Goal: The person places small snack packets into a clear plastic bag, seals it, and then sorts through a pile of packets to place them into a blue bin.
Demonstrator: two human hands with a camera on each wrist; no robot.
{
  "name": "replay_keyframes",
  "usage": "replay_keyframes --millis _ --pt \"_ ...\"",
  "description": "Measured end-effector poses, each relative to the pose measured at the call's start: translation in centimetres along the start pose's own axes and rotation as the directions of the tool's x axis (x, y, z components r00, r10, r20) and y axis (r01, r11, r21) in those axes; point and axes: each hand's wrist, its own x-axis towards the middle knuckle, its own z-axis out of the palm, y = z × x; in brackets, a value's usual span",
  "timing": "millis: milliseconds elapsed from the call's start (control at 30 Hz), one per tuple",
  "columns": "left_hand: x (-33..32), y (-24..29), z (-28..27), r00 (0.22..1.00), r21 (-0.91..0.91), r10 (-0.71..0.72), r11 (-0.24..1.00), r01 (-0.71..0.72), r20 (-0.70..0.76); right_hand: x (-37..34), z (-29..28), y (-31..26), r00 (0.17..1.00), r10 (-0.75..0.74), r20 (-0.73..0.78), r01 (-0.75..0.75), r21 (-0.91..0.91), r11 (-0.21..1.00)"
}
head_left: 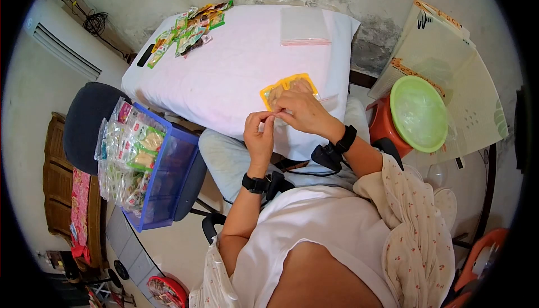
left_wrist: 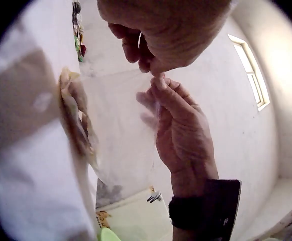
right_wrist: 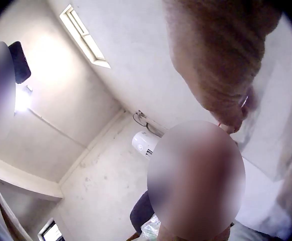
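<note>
In the head view, a yellow-edged packet with pale brown contents [head_left: 276, 92] lies near the front of the white-covered table, partly behind my right hand [head_left: 303, 114]. The left wrist view shows a clear plastic bag [left_wrist: 121, 120] stretching from around this packet up to my fingers. My left hand [head_left: 259, 139] pinches the bag's edge between thumb and fingers. Close against it, the right hand pinches the same edge, the fingertips of both hands meeting. In the right wrist view, the right hand [right_wrist: 221, 60] covers much of the bag, and a blurred patch hides the rest.
Colourful snack packets [head_left: 191, 27] lie at the table's far left by a black phone [head_left: 145, 55]. A stack of clear bags [head_left: 305, 26] lies far right. A blue crate [head_left: 168, 173] of filled bags stands left; a green basin [head_left: 418, 114] sits on a red bucket [head_left: 383, 125] right.
</note>
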Motion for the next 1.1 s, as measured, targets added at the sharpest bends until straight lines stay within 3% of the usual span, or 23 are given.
replay_keyframes --millis 367,533,667,733,833,967,1033,1100 --pt "-0.2 -0.5 0.2 1.0 -0.031 -0.001 1.0 0.001 -0.001 -0.2 0.3 0.2 0.999 0.044 -0.003 -0.044 0.061 0.997" --pt "-0.2 -0.1 0.4 0.991 -0.148 -0.137 0.98 0.136 0.006 -0.1 -0.2 0.5 0.992 0.109 0.058 -0.11 0.019 0.994" --pt "-0.2 -0.6 0.3 0.993 -0.128 -0.105 0.986 0.111 0.055 -0.2 -0.7 0.3 0.992 0.117 0.056 -0.117 0.009 0.993" --pt "-0.2 -0.7 0.0 0.969 -0.119 -0.239 0.962 0.244 0.055 -0.4 -1.2 0.6 0.996 0.088 0.027 -0.089 0.013 0.996" --pt "-0.2 -0.7 0.0 0.966 -0.172 -0.241 0.952 0.253 0.09 -0.4 -1.9 0.8 0.991 0.117 0.071 -0.12 0.031 0.992" --pt "0.1 -0.5 0.5 0.957 -0.162 -0.24 0.95 0.266 0.165 -0.6 -1.7 0.8 0.996 0.087 0.017 -0.087 0.044 0.995" --pt "0.1 -1.0 0.3 0.932 -0.193 -0.312 0.918 0.346 0.187 -0.7 -2.2 0.8 0.996 0.071 0.062 -0.074 0.048 0.996" --pt "0.0 -1.1 0.1 0.93 -0.208 -0.317 0.913 0.352 0.184 -1.5 -2.6 1.7 0.987 0.134 0.083 -0.133 -0.013 0.991"
